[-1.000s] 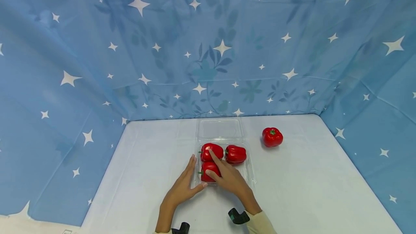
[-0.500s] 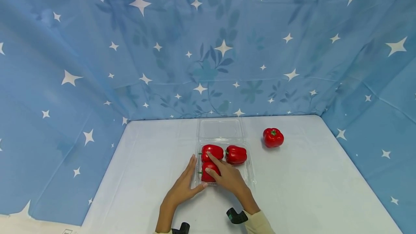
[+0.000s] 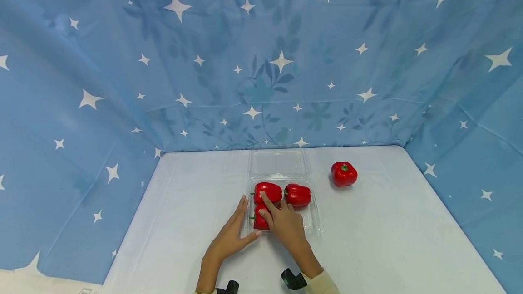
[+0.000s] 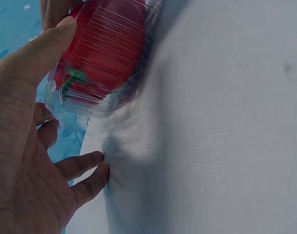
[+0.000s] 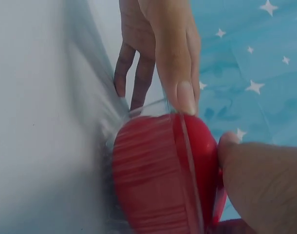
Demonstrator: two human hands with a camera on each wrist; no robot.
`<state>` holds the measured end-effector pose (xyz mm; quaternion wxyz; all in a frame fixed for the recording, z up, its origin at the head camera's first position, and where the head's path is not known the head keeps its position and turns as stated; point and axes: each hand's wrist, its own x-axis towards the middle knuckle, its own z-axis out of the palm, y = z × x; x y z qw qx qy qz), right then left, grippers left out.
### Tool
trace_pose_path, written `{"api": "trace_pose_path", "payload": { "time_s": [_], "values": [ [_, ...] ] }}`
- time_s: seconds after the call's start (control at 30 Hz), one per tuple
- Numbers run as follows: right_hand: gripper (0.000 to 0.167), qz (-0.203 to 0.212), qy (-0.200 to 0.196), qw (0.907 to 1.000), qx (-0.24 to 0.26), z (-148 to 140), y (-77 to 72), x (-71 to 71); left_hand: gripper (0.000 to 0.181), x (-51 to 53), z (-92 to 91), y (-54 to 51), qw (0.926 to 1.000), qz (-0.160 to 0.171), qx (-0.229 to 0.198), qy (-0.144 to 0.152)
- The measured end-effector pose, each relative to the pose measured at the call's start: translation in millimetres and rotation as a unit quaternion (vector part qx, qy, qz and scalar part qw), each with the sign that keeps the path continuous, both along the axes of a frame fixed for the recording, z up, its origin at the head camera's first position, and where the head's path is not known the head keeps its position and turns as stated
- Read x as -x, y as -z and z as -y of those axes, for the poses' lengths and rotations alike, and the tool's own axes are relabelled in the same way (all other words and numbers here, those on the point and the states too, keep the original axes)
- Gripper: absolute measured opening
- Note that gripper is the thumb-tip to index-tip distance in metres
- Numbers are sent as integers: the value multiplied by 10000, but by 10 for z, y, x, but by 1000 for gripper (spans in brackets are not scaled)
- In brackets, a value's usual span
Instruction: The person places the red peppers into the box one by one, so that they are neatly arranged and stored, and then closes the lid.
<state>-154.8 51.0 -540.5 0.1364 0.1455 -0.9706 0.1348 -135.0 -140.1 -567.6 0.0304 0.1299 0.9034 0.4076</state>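
Observation:
Three red bell peppers lie in a clear plastic clamshell box [image 3: 312, 221] with its lid laid back. In the head view they are the back left bell pepper [image 3: 267, 190], the back right bell pepper [image 3: 298, 195] and the front bell pepper [image 3: 260, 222]. My right hand [image 3: 288, 228] holds the front pepper from above, partly hiding it; its index finger reaches onto the back left one. With fingers extended along the box's left side, my left hand [image 3: 229, 237] rests at the front left corner, its thumb [image 4: 65, 29] touching the rim.
Another red bell pepper [image 3: 344, 174] stands apart on the white table [image 3: 380, 230], right of the box. The opened clear lid [image 3: 278, 162] lies behind the box. A blue star-patterned curtain [image 3: 261, 58] encloses the table's back and sides.
My right hand has turned slightly and its wrist has shifted left. More of its bent fingers now shows beside the back right pepper. My left hand and the box look unchanged.

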Motion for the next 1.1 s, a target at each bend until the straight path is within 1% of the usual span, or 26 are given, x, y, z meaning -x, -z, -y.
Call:
{"api": "trace_pose_path", "payload": {
  "time_s": [0.1, 0.17, 0.2, 0.27, 0.33, 0.43, 0.5, 0.57, 0.63, 0.7, 0.77, 0.83, 0.9, 1.1],
  "values": [
    [53, -411, 202, 9984, -323, 25, -42, -15, 100, -6, -5, 4, 10000, 31, -21, -4],
    [54, -506, 266, 9977, -357, 27, -82, -9, 100, -4, -6, 6, 10000, 33, -15, 3],
    [54, -521, 281, 9978, -283, 24, -103, 2, 100, 0, -6, 8, 10000, 22, 14, 5],
    [56, -499, 297, 9983, 15, 5, -137, 47, 100, 8, -5, 6, 10000, -23, 65, -5],
    [56, -510, 273, 9972, 479, -28, -166, 128, 100, 19, -1, 1, 10000, -31, 80, -2],
    [55, -565, 159, 9930, 1029, -92, -185, 298, 100, 33, 7, -8, 10000, -3, 59, -23],
    [53, -617, -32, 9911, 1181, -131, -192, 415, 100, 38, 15, -12, 10000, 11, 47, -27],
    [54, -580, -268, 9915, 1133, -161, -191, 512, 101, 36, 22, -12, 10000, 22, 67, -28],
    [53, -438, -560, 9917, 1071, -174, -191, 581, 101, 28, 29, -11, 10000, 30, 84, 1],
    [53, -227, -810, 9916, 981, -172, -183, 627, 100, 19, 33, -7, 10000, 2, 81, 6],
    [54, 42, -951, 9911, 929, -161, -170, 657, 99, 12, 36, -3, 10000, 19, 88, 1],
    [55, 231, -995, 9909, 879, -149, -160, 676, 99, 9, 33, 4, 10000, 14, 81, -13],
    [55, 331, -968, 9914, 812, -140, -151, 690, 99, 10, 29, 10, 9999, 7, 98, -26],
    [52, 354, -862, 9951, 342, -129, -169, 700, 99, 14, 15, 10, 10000, 47, 84, -1]
  ]
}}
